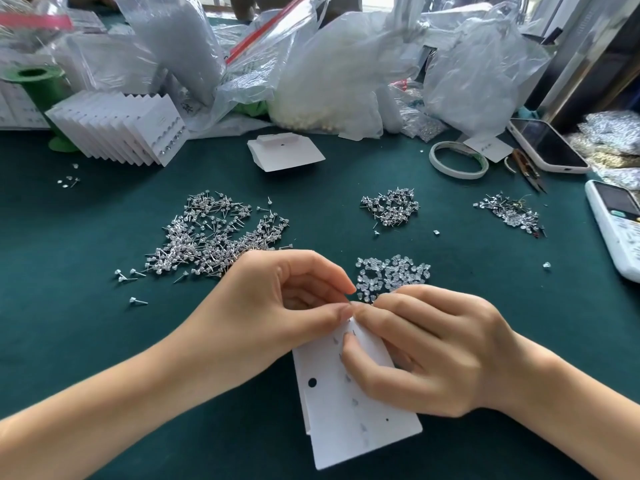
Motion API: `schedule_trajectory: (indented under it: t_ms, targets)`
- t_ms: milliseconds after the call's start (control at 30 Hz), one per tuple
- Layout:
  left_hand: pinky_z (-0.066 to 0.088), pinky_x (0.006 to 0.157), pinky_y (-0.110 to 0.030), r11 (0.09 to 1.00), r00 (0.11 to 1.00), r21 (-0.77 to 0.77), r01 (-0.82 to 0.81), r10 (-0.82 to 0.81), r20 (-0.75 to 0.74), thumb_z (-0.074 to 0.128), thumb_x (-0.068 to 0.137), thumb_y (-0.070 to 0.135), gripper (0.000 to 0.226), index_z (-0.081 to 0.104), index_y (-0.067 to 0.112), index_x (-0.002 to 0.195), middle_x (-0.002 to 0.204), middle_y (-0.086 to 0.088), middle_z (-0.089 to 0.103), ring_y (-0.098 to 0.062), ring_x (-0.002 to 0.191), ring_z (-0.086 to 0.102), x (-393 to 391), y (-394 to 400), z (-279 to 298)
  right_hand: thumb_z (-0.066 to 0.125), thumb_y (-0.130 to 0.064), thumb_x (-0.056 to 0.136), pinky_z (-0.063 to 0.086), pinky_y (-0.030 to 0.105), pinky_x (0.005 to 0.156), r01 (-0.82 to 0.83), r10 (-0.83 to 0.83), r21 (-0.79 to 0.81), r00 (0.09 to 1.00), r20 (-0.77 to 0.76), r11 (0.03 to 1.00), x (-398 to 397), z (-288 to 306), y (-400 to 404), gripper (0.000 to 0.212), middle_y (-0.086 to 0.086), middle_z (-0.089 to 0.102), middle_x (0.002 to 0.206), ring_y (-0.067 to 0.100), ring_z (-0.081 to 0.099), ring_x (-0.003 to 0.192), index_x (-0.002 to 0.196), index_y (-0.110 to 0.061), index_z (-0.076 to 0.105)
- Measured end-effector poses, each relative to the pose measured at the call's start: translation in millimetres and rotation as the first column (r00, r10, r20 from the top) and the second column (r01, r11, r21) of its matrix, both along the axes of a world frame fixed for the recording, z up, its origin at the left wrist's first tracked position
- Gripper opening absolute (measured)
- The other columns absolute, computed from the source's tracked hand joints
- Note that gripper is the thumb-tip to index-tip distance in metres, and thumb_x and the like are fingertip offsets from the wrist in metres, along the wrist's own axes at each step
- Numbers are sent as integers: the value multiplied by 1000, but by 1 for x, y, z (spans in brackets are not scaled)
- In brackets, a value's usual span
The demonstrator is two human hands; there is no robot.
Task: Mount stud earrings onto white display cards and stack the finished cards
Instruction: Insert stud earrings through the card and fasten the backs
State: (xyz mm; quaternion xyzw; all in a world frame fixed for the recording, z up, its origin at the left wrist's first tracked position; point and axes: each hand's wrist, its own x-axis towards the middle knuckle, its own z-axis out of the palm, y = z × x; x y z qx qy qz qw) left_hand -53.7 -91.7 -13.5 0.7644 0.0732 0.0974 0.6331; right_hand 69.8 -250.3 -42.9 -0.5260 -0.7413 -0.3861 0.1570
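Note:
A white display card (349, 417) lies tilted near the table's front, back side up, with several stud posts and clear backs along it. My left hand (273, 306) pinches the card's top edge with thumb and fingers. My right hand (426, 344) meets it there, fingertips closed on something tiny at the top post; what it is cannot be made out. A big heap of stud earrings (214, 237) spreads left of centre. Clear earring backs (391, 275) sit just beyond my right hand. Finished cards (121, 129) stand fanned at the back left.
Two smaller stud piles (389, 206) (509, 213) lie to the right. A blank card (285, 152), tape ring (457, 164), snips (528, 171), phone (547, 145) and a white remote (616, 226) sit behind and right. Plastic bags (346, 64) crowd the back edge.

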Motion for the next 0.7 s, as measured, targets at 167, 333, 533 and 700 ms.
schedule_trajectory:
  t_ms: [167,333,533,700]
  targets:
    - [54,68,-16,999,1000,52,13,-14,22,74,66,21,19,72,15,84,76,0,74,-9,68,69,0,1,0,74,-3,74,50,31,50,8,-8,-6,1000,-4,1000,-1,1,-1,24,9,65,68,26,56,52,90,-14,60]
    - [53,69,-17,986,998,162,40,-48,43,77,71,15,13,72,17,84,76,4,72,-8,69,68,1,1,-2,73,-3,75,50,31,50,10,-11,-24,1000,-29,1000,-1,3,-2,19,8,65,68,27,57,53,87,-15,65]
    - [55,70,-22,968,994,232,99,-108,27,75,75,4,15,71,16,84,77,2,71,-12,69,68,1,5,1,69,-1,79,49,31,51,17,-17,16,1000,15,1000,-2,3,-2,19,7,66,68,25,56,53,88,-16,64]
    - [55,73,-21,1000,997,30,7,-9,82,73,74,11,15,71,10,89,83,-4,74,-12,75,69,3,5,4,70,0,78,48,30,46,44,-47,-33,996,-82,998,1,8,0,20,8,69,71,25,59,53,91,-11,61]
